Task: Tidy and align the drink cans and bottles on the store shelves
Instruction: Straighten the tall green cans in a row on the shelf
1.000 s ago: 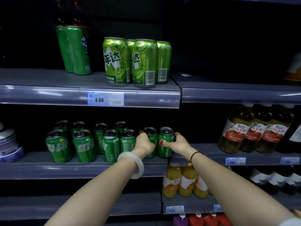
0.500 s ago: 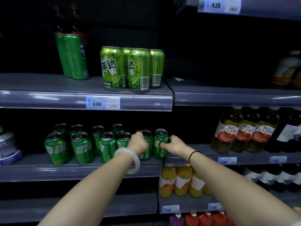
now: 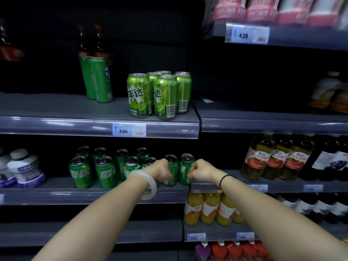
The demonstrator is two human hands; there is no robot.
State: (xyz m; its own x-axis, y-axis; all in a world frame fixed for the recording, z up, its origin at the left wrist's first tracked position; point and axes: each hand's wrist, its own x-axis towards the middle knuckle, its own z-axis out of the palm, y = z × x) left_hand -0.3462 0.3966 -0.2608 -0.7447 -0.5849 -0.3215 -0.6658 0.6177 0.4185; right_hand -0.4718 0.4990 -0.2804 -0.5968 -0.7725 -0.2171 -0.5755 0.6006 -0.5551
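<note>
Cans (image 3: 105, 173) dark green, silver-topped, upright.

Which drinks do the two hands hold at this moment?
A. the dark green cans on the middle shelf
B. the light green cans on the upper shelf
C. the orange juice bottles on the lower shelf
A: the left hand grips the second can from the right and the right hand pinches the rightmost can, both dark green, on the middle shelf.
</note>
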